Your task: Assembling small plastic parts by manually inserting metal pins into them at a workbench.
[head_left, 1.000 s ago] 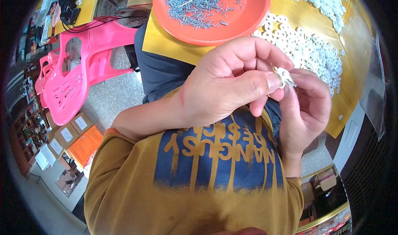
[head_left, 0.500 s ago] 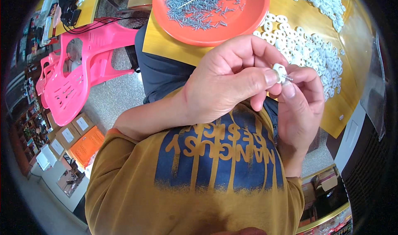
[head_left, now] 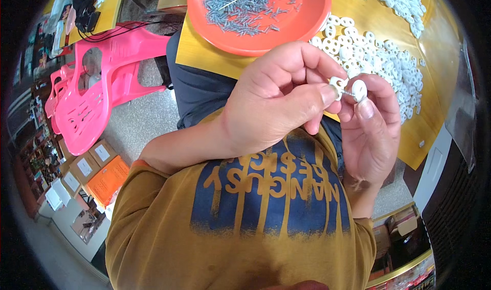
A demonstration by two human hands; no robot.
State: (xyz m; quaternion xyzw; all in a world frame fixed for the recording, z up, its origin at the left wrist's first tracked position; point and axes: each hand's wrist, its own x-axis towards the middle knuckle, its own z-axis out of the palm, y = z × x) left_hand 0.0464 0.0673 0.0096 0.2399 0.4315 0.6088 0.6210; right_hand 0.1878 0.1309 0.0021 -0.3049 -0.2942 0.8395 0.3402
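Between fingertips (head_left: 324, 96), white holed piece (head_left: 337, 82), ridged silver screw (head_left: 349, 93), rounded white piece (head_left: 360, 89)

I observe, right of centre in frame, the left hand (head_left: 281, 101) pinching a white piece (head_left: 337, 82), the right hand (head_left: 372, 131) a second piece (head_left: 360, 89), a screw (head_left: 348, 92) between them. Top centre, a red dish (head_left: 309, 21) of screws (head_left: 238, 8) on the yellow worktop (head_left: 208, 61); upper right, loose white parts (head_left: 381, 61).

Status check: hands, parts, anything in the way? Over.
Left hand pinching one white piece; right hand pinching second white piece. Metal screw spanning between the pieces. No obstruction visible between the hands.
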